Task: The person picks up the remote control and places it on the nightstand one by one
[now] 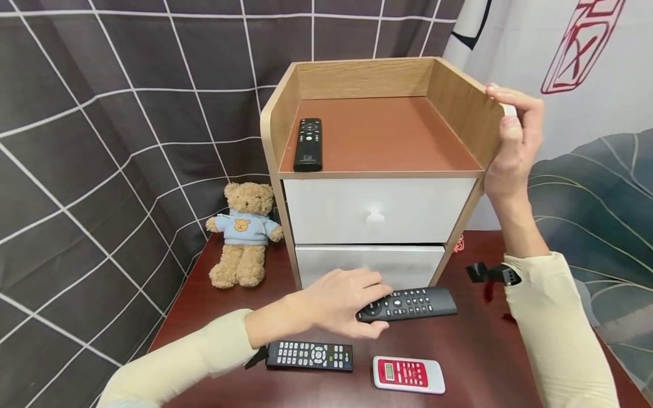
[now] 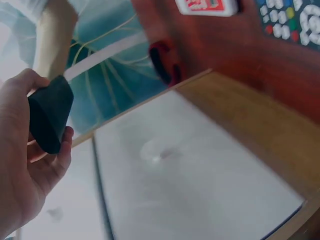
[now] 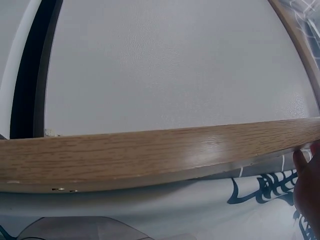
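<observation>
Left grip (image 1: 347, 303) holds a remote (image 1: 420, 303) over the reddish desk (image 1: 484, 351) (checked cloth (image 1: 153, 62) behind); right grip (image 1: 514, 147) clasps the cabinet (image 1: 331, 209).

red framed sign (image 1: 578, 55) on white curtain (image 1: 515, 42), characters unreadable; key labels (image 1: 411, 302) on held remote (image 1: 442, 300) too small.

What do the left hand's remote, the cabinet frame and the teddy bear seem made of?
Held remote: probably matte dark plastic, its shell evenly dull. Cabinet frame: wood or wood-effect laminate, satin, showing grain. Teddy bear: likely fluffy plush, given its curly pile.
</observation>
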### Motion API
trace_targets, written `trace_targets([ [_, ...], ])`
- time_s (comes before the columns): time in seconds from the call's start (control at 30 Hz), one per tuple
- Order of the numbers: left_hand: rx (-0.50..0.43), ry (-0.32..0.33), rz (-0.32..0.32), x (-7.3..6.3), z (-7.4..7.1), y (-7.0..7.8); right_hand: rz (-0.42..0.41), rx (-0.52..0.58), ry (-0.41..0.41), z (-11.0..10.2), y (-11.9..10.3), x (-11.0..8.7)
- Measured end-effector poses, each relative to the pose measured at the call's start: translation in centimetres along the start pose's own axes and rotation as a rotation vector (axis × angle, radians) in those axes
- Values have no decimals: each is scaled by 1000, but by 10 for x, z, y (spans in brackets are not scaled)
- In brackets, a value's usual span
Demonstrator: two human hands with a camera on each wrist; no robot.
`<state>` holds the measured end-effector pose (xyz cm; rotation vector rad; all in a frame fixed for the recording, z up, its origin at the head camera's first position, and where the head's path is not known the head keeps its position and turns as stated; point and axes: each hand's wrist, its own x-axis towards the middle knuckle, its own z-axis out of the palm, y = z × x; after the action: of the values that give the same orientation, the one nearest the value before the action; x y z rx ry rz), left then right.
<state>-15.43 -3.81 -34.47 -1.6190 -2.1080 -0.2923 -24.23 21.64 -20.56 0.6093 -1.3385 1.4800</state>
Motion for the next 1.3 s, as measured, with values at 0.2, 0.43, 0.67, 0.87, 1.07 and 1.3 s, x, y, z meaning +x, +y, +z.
trace_targets([
  [0.2, 59, 58, 4, 8, -36, -8, -2, -15, 11, -1, 0, 0],
  [0.43, 113, 150, -65, 21, -89, -19, -11, -20, 8, 1, -1, 1],
  [0.67, 255, 214, -224, 39, -133, -27, -3, -1, 21, 1, -1, 1],
  [0.87, 375, 244, -460, 46, -150, -31, 4, -17, 3, 1, 0, -1],
  [1.07, 409, 186, -644, 60, -156, -26, 5, -14, -10, 0, 1, -1],
  [1.3, 423, 160, -728, 72, -152, -17, 2, -13, -10, 0, 1, -2],
])
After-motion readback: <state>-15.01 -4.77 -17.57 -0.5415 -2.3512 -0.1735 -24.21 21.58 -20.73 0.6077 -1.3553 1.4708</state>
